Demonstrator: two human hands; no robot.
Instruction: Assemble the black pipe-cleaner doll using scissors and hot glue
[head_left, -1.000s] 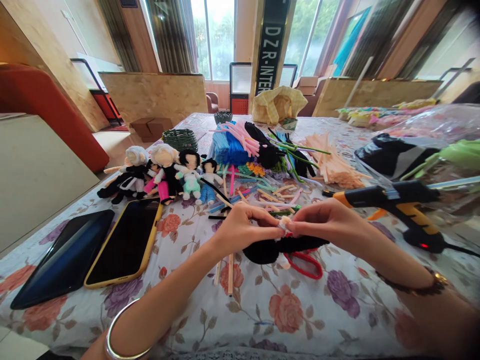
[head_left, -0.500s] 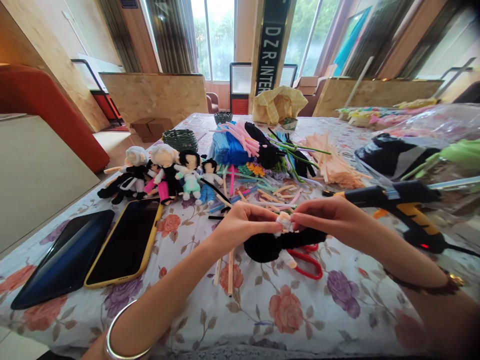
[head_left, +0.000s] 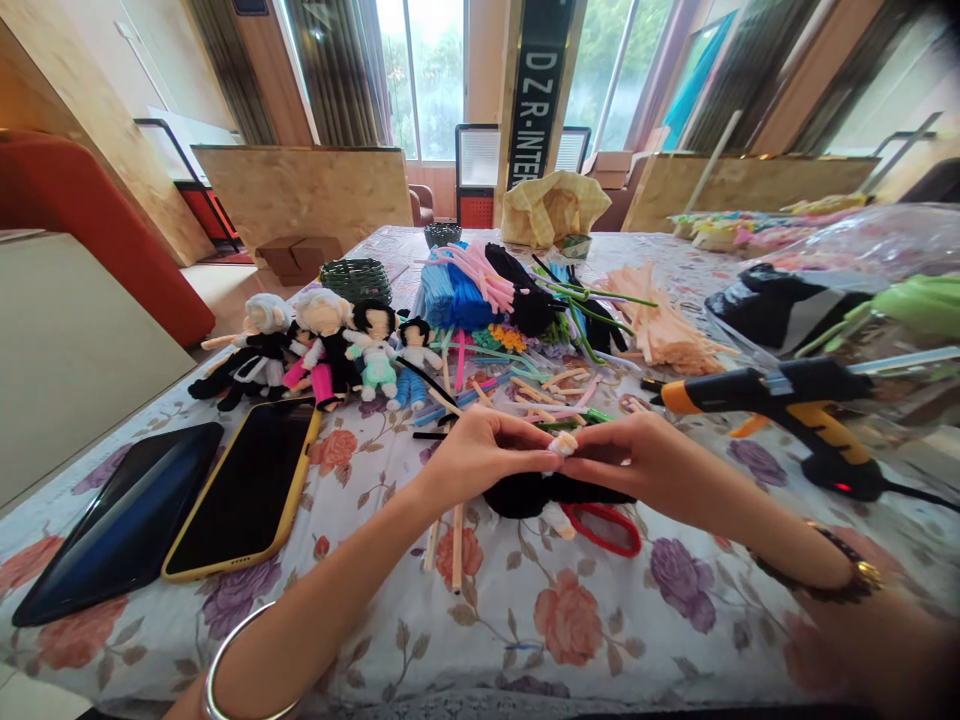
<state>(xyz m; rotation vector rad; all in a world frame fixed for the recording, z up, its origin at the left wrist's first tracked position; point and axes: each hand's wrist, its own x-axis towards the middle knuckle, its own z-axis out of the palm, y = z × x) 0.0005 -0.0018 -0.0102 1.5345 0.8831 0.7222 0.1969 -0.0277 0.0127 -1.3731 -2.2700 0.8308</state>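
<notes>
Between my fingertips is a small white and peach fuzzy pipe-cleaner piece [head_left: 562, 445]. My left hand [head_left: 476, 450] pinches it from the left, and my right hand [head_left: 649, 460] pinches its other side. Partly hidden under both hands lies a black fuzzy pipe-cleaner piece [head_left: 517, 497], with a short white, peach-tipped part sticking out below. Red-handled scissors [head_left: 634, 545] rest beside that, mostly covered. Several finished pipe-cleaner dolls [head_left: 375, 345] sit in a row farther left.
A glue gun [head_left: 810, 400] with a lit red light lies at right. Two phones, one in a yellow case [head_left: 251, 490], are at left. Loose pipe-cleaner bits, blue bundles [head_left: 457, 300] and peach bundles [head_left: 656, 320] spread beyond my hands. A dark green basket [head_left: 356, 280] stands behind the dolls.
My right hand has shifted left and its fingers have closed in on the small white and peach piece, near my left fingertips. The view has moved slightly.
</notes>
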